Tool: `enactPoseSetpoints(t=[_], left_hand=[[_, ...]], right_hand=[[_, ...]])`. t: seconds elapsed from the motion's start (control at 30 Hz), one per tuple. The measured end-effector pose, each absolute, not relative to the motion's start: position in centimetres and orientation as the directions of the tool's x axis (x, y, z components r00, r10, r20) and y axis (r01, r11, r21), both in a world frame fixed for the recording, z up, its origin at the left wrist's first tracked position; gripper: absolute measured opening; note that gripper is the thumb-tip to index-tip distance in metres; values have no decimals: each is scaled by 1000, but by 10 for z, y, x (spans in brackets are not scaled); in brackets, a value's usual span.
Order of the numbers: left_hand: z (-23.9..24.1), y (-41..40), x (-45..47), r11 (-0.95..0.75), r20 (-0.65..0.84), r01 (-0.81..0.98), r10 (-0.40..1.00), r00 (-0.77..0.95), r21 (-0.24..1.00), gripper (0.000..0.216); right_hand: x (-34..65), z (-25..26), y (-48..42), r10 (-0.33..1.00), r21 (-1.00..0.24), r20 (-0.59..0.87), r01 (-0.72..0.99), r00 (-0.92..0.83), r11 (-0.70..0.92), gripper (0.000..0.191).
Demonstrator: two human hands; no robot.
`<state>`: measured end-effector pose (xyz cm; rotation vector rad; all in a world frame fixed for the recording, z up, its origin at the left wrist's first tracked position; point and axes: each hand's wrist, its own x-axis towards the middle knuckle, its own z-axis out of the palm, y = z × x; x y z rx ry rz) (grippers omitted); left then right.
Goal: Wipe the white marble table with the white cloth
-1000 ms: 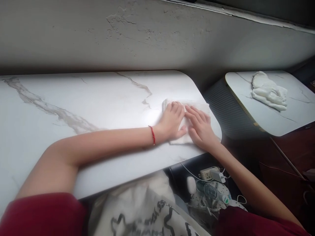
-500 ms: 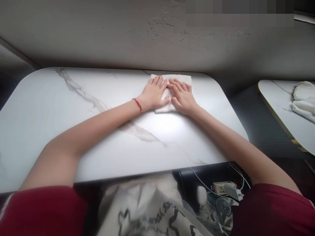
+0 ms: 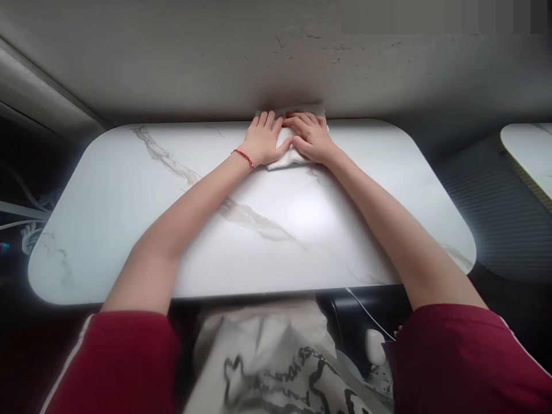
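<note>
A folded white cloth (image 3: 282,159) lies at the far edge of a white marble table (image 3: 129,230), against the grey wall. My left hand (image 3: 261,142), with a red string bracelet at the wrist, lies flat on the cloth's left part, fingers stretched out. My right hand (image 3: 311,137) presses flat on the cloth's right part, fingers extended and touching those of the left hand. Most of the cloth is hidden under both hands.
A grey plastered wall (image 3: 172,69) rises right behind the table. A second marble table (image 3: 528,152) shows at the right edge. A white printed bag (image 3: 267,356) lies on my lap, and a white plug with cables (image 3: 374,345) sits below on the right.
Both hands have slid the cloth from the table's right end across to its far edge by the wall. The second table with its crumpled cloth has drifted mostly out of view.
</note>
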<state>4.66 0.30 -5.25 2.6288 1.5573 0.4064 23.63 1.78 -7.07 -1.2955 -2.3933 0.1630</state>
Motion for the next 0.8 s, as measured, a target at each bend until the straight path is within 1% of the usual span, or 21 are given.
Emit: enactPoseSetpoints(t=[0.17,0.37,0.53,0.67,0.8], left_hand=[[-50,-5,46,-479,182,861,874,450,170,77],[-54,-33,38,-529,193,846,840,508,76,75],[-48,-84,27,-554,180,832,821,541,26,72],[-41,-135,13,-573,130,819,812,569,-3,72],[-40,-184,-5,-584,109,811,805,583,-32,71]], right_hand=[[231,-70,9,838,-303,310,789,-448,534,52],[225,-65,-28,824,-253,289,791,-487,557,54],[218,-66,-81,819,-253,292,786,-494,564,54],[205,-66,-138,817,-196,295,805,-496,560,57],[189,-59,-195,778,-144,298,780,-553,610,64]])
